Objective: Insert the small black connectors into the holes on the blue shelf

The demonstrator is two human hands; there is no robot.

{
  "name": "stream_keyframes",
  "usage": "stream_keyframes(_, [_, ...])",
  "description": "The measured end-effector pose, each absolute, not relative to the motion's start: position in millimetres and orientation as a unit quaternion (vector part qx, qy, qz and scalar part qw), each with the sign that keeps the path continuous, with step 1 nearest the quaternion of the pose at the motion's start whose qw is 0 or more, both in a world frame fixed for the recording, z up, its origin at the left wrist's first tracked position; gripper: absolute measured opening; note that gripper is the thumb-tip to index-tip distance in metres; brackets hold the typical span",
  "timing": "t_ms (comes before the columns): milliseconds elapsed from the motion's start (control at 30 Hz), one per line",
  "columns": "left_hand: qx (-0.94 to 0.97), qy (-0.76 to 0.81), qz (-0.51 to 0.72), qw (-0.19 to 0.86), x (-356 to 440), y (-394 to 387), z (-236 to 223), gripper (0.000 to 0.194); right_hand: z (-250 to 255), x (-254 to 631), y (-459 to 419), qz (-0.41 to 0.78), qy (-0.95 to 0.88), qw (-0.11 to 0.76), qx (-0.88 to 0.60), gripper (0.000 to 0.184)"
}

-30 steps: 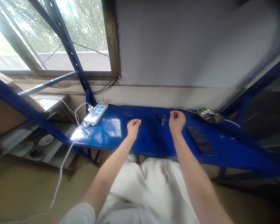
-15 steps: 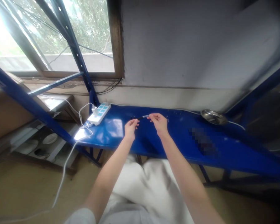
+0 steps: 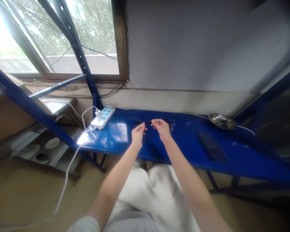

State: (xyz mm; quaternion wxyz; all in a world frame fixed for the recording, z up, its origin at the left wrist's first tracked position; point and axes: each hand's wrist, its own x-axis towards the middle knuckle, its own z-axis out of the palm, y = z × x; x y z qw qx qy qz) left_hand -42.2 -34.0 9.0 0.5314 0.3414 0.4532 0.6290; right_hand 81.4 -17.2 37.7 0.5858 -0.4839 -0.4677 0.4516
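Above the blue table, a thin dark stick (image 3: 148, 122) spans the short gap between my fingertips. My left hand (image 3: 138, 134) pinches its left end. My right hand (image 3: 161, 127) is closed in a pinch at the other end, where the fingers cover the tip. Small dark pieces (image 3: 137, 123) lie on the table just behind my left hand. Close behind my right hand are several small clear pieces (image 3: 173, 125), too small to name. The stick's exact kind cannot be made out.
The blue table (image 3: 183, 151) runs along the wall. A white power strip (image 3: 103, 118) with a plugged-in charger and cord is at its left end. On the right sit a shiny metal dish (image 3: 222, 121) and a dark pixelated flat object (image 3: 211, 146).
My right hand has come left from over the table's right part to meet my left hand. Half a second ago a pale, clear length showed at the stick's right end; now only dark shows.
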Motion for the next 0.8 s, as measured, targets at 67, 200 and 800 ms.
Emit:
stream_keyframes(67, [0.364,0.461,0.621,0.519,-41,-36,8,0.035,35,78,-17,0.440,-0.478,0.582,-0.490,0.032])
stream_keyframes(200, [0.458,0.487,0.607,0.430,-41,-37,3,0.040,22,75,-13,0.401,-0.540,0.542,-0.504,0.031])
stream_keyframes(800, [0.718,0.473,0.493,0.131,-65,-32,-34,0.041,-14,73,9,0.241,-0.702,0.360,-0.565,0.015])
